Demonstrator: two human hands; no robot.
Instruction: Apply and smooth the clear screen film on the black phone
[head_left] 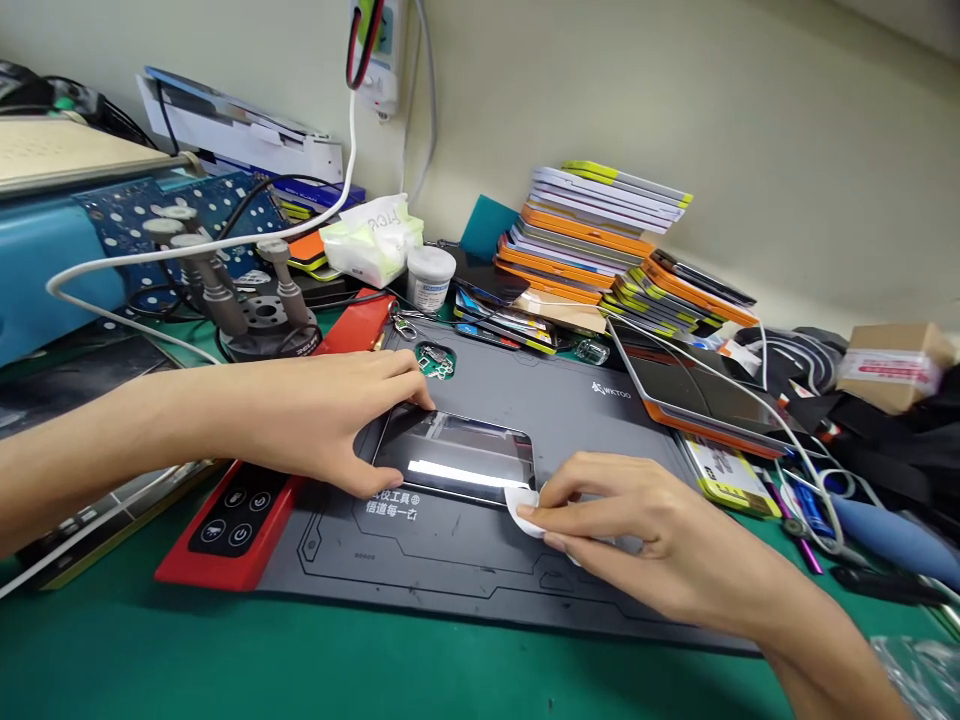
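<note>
Glass-fronted and glossy, a phone lay flat on a grey mat spread over the green counter, screen up, with a bright strip of light reflected across it. The left hand rested on the phone's left end, its fingers spread and pressed down on the edge, not closed around anything. The right hand had its grip pinched shut on a small white wipe, thumb and forefinger holding it against the phone's lower right corner.

What could go wrong, as I judged it: the phone was only pinned at one end, so a firm stroke might skate it across the mat toward the tablet just beside it (a white cable trailed over that). Grit caught under the wipe could scratch the glass. A small circuit part sat on the mat near the left fingertips and could be knocked
</note>
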